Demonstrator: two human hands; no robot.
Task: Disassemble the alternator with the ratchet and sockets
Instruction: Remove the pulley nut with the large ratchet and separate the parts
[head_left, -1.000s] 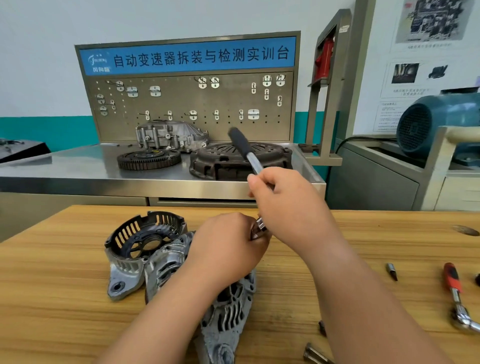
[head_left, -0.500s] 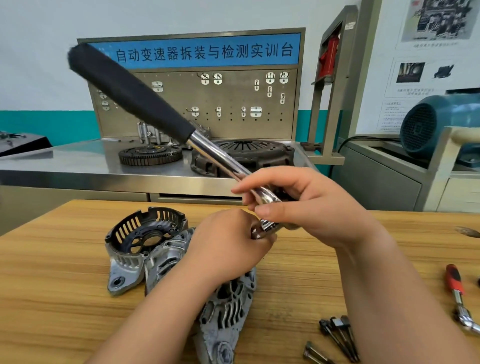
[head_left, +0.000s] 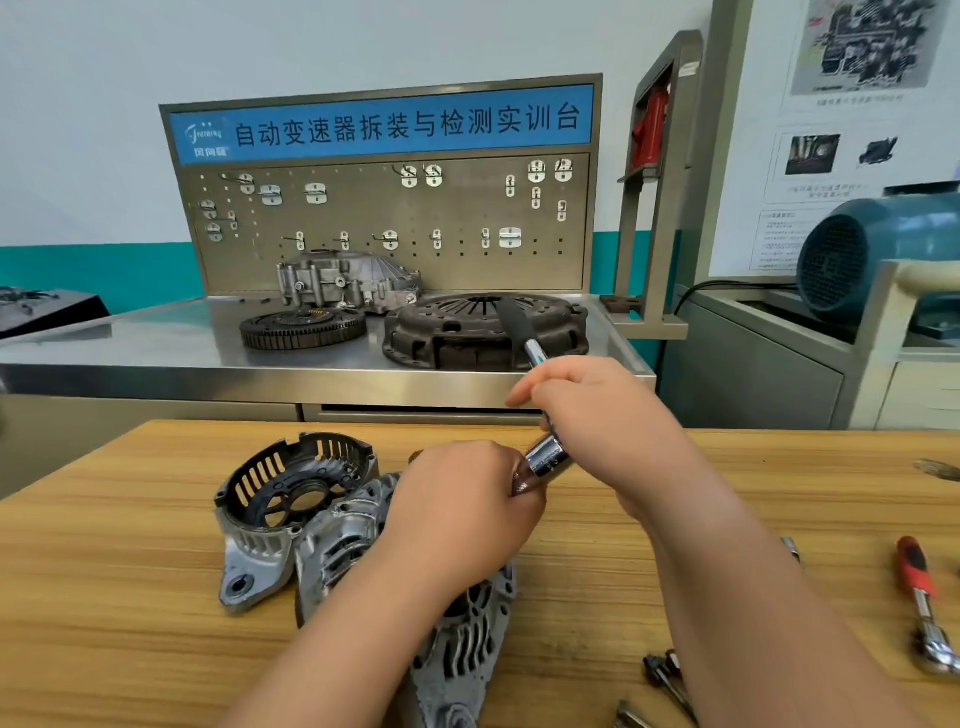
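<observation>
Alternator (head_left: 457, 654) is only partly coming apart — one cover (head_left: 291, 488) lying beside it — and I'm gripping the ratchet (head_left: 519, 327) with my right hand (head_left: 613, 431), left hand (head_left: 462, 514) curling round the socket (head_left: 545, 460).

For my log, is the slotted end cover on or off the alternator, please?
Off: the end cover lies hollow side up beside the alternator.

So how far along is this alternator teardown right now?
Done: one end housing lies detached beside the alternator, and loose bolts sit on the table. In hand: the left hand grips the alternator while the right hand holds the ratchet and socket on it. Left: the alternator looks unsplit, so separating it comes next.
</observation>
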